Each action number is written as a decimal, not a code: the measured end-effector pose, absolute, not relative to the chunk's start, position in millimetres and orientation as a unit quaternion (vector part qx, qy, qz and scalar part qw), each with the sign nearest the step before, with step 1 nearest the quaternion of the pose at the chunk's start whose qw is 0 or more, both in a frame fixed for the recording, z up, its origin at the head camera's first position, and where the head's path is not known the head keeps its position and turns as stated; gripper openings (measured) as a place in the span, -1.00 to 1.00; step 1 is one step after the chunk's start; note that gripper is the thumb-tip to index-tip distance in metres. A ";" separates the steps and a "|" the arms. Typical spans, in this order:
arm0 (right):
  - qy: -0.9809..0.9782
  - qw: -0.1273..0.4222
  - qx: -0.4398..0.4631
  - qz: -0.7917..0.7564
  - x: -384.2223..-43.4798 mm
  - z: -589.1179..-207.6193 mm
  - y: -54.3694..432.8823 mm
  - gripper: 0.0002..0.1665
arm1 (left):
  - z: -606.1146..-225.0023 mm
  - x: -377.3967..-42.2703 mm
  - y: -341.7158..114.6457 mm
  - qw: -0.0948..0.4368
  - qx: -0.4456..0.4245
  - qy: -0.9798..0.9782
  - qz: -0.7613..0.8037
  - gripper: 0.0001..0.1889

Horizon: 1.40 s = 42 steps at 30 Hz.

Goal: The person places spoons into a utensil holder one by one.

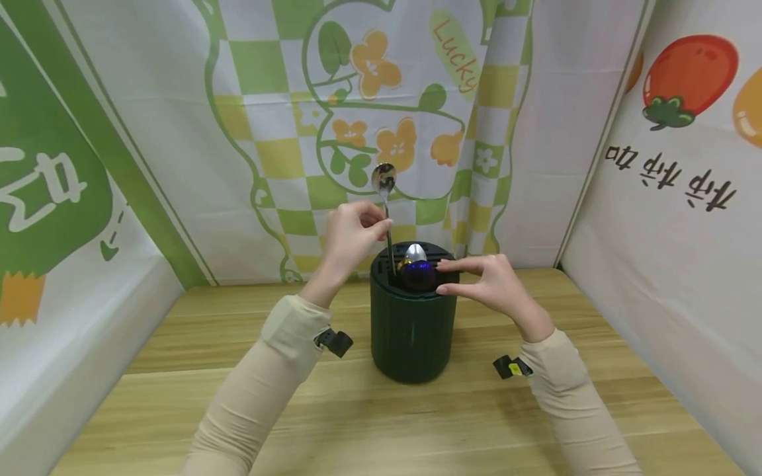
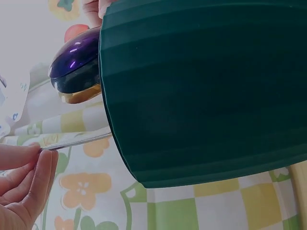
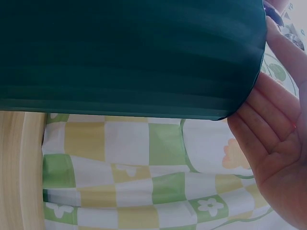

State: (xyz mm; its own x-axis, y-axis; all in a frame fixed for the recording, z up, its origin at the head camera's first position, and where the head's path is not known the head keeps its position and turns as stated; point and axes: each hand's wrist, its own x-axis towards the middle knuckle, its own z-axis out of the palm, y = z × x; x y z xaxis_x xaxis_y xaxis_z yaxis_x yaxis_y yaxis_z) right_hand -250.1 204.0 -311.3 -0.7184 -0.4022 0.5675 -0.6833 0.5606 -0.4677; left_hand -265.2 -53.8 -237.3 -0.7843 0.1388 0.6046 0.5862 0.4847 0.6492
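A dark green ribbed utensil holder (image 1: 412, 340) with a slotted top stands upright on the table. My left hand (image 1: 351, 235) pinches the thin handle of a silver spoon (image 1: 384, 177), bowl up, above the holder's left side. The handle's lower end overlaps the slotted top in the head view. A purple-blue spoon (image 1: 419, 275) stands in the holder, with another silver spoon (image 1: 416, 252) just behind it. A gold spoon (image 2: 82, 94) shows beside the purple one in the left wrist view. My right hand (image 1: 494, 283) is at the holder's right rim, its fingers extended and holding nothing.
The holder stands on a wood-grain table (image 1: 333, 423). Behind it hangs a green and yellow checked cloth (image 1: 256, 73) with flowers. A white printed side panel (image 1: 667, 218) rises on the right, and a green and white one (image 1: 47, 152) on the left.
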 end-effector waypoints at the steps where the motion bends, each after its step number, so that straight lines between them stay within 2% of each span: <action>1: -0.860 0.202 0.316 0.346 -250.0 -311.3 204.0 -0.58 | -237.6 -265.1 -54.3 0.245 -0.221 -0.828 -0.453 -0.88; 20: -0.860 0.202 0.317 0.344 -250.3 -314.2 204.4 -0.57 | -241.5 -264.8 -63.6 0.230 -0.235 -0.842 -0.426 -0.87; 35: -0.859 0.208 0.318 0.344 -251.3 -312.9 203.1 -0.57 | -244.1 -265.1 -65.1 0.238 -0.244 -0.857 -0.386 -0.90; 42: -0.858 0.207 0.320 0.345 -252.4 -312.9 203.8 -0.58 | -244.0 -264.4 -64.2 0.223 -0.249 -0.860 -0.386 -0.91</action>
